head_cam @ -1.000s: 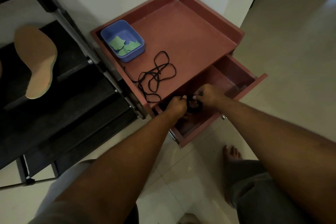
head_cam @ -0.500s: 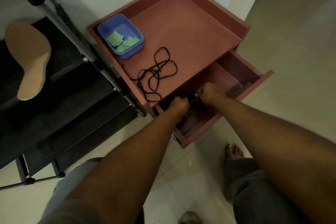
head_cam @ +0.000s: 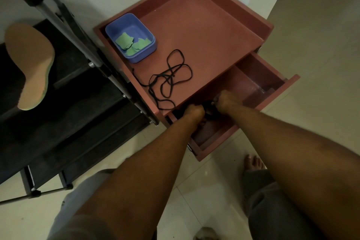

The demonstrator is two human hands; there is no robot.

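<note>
Since a second ago your hands have sunk lower into the drawer, and the coiled black lace between them now shows less of its loop. It sits at the left end of the open drawer, low between your knuckles and seemingly close to the floor, though contact is hidden. Your right hand pinches the coil's upper edge between thumb and forefinger. Your left hand is curled over its other side, with the fingertips tucked out of sight beneath it. You look to be at the placing step, setting the wound bundle down in the drawer. The next move calls for easing both pinches off together so the coil does not spring apart, then lifting your hands straight up past the drawer's front edge. Just above, on the cabinet top, a loose black lace lies in tangled loops near the drawer-side edge, likely your next thing to wind. Beyond it stands a blue tub holding green scraps. An insole rests on the dark rack to your left.
</note>
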